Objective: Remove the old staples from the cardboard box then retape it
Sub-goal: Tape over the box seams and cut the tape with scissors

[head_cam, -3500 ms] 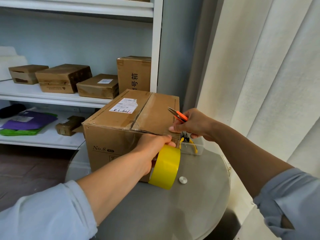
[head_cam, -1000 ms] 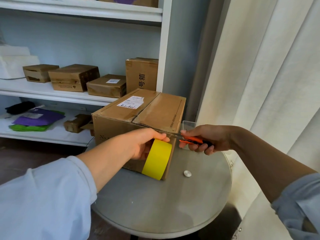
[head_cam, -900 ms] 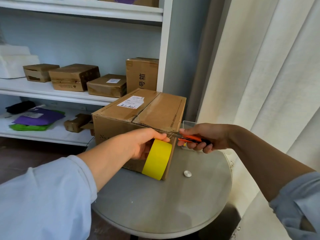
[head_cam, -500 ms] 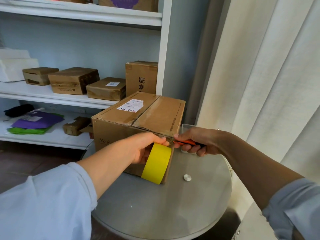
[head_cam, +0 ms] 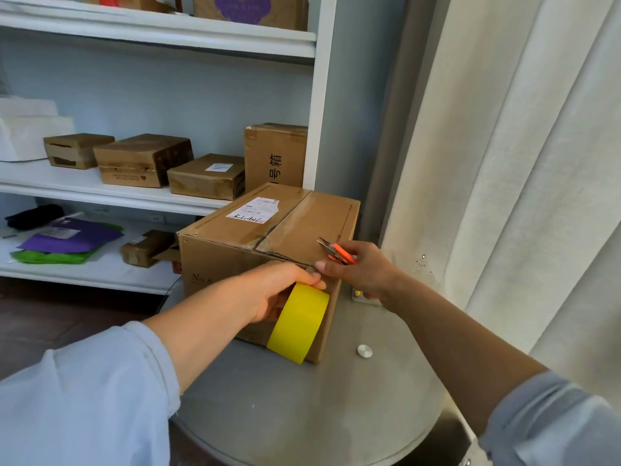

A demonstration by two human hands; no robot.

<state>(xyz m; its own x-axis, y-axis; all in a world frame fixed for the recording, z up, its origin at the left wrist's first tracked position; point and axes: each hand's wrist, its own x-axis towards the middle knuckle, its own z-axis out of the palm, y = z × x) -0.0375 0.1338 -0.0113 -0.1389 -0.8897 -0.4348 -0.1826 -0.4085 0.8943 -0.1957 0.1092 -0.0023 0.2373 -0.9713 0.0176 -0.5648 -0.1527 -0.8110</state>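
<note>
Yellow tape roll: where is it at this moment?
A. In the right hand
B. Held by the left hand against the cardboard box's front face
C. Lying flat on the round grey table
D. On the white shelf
B: the left hand grips the yellow tape roll against the brown cardboard box's front.

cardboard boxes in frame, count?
8, maybe more out of frame. Taped box on the table; four on the middle shelf; one small on the lower shelf; two cut off on top.
</note>
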